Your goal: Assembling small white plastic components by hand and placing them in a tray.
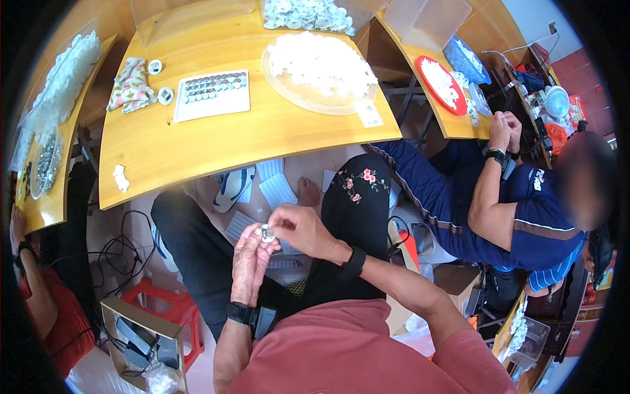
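Above my lap, my left hand [247, 268] pinches a small round white plastic piece [267, 236] with a dark and silvery middle. My right hand [303, 230] is bent over it, fingers drawn together at the piece's upper side; whatever they grip is hidden. Ahead on the yellow table [262, 141] lies a white tray [216, 110] with rows of small silvery discs. To its right a wide clear round plate [283, 92] carries a heap of white plastic parts. Two round white pieces [165, 96] sit left of the tray, beside a folded floral cloth [133, 84].
A white scrap [121, 178] lies near the table's left front corner. On the right, a co-worker [518, 203] sits at another table with a red plate [420, 65] and a blue basket [467, 60]. A cardboard box [118, 351], red stool [190, 322] and cables [118, 253] are lower left.
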A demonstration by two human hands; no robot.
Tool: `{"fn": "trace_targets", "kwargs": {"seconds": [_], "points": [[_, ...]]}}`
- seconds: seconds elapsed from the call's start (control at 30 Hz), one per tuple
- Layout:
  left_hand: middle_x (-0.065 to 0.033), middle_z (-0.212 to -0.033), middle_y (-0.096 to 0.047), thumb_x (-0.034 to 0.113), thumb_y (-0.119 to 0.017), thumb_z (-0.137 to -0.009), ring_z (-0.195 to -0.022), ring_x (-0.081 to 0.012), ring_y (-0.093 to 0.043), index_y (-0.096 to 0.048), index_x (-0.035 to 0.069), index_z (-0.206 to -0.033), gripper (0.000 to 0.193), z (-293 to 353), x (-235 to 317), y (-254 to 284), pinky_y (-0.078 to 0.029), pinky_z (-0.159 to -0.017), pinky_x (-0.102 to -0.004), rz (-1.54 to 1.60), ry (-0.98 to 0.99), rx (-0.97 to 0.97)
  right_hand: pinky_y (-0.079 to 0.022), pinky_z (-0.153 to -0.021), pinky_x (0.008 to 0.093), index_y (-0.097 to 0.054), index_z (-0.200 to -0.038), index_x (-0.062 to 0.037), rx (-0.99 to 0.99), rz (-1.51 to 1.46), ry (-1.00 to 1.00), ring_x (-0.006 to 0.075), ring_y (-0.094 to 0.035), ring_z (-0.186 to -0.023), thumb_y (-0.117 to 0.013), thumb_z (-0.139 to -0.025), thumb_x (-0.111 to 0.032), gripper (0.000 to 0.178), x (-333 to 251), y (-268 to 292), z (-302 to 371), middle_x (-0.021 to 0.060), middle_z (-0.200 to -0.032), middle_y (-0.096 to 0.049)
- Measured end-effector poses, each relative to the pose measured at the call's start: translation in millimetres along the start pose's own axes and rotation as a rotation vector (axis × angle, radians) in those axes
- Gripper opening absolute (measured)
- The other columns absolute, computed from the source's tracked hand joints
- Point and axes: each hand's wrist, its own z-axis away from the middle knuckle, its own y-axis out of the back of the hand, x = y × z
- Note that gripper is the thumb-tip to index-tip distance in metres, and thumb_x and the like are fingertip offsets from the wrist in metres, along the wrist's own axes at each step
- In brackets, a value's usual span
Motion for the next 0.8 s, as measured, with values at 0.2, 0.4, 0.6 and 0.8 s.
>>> {"fn": "trace_targets", "kwargs": {"seconds": [0.2,0.4,0.6,0.8], "points": [[-0.0093,-0.088,-0.061,0.016,-0.056,-0.091,-0.073,-0.0194,-0.061,-0.053,0.0,-0.107,0.023,-5.7,2.4,-9.4,-0.053,-0.068,-0.0326,-0.015,-0.036,0.004,-0.046,-0.055,0.0221,-0.059,-0.089,0.003,0.01,-0.225,-0.204,0.0066,-0.057,-0.062,-0.06,-0.086,-0.013,0.016,11.4,-2.4,0.8,0.0041,-0.071,-0.062],[-0.0108,-0.092,-0.062,0.014,-0.055,-0.091,-0.08,-0.0205,-0.062,-0.054,-0.001,-0.107,0.022,-4.9,0.1,-3.5,-0.054,-0.074,-0.0343,0.021,-0.053,0.008,-0.047,-0.054,0.0238,-0.057,-0.086,0.0028,0.044,-0.101,-0.243,0.0086,-0.06,-0.062,-0.06,-0.085,-0.011,0.014,-9.3,-6.7,0.0,0.0057,-0.07,-0.062],[-0.0078,-0.093,-0.061,0.015,-0.055,-0.091,-0.082,-0.0162,-0.06,-0.055,0.0,-0.105,0.02,-6.2,4.3,-8.7,-0.052,-0.073,-0.0306,0.013,-0.053,0.022,-0.047,-0.055,0.0288,-0.053,-0.084,0.0036,0.151,0.12,0.036,0.0127,-0.061,-0.062,-0.059,-0.084,-0.007,0.012,-2.5,-15.8,-2.6,0.01,-0.07,-0.06],[-0.0082,-0.089,-0.061,0.017,-0.055,-0.092,-0.077,-0.0165,-0.059,-0.056,-0.001,-0.102,0.021,-7.7,8.2,-9.2,-0.051,-0.072,-0.03,-0.102,-0.076,0.007,-0.044,-0.053,0.0265,-0.054,-0.088,0.0021,-0.02,-0.17,-0.175,0.0101,-0.057,-0.062,-0.059,-0.085,-0.01,0.014,19.3,-11.5,-10.2,0.009,-0.07,-0.057]]}}
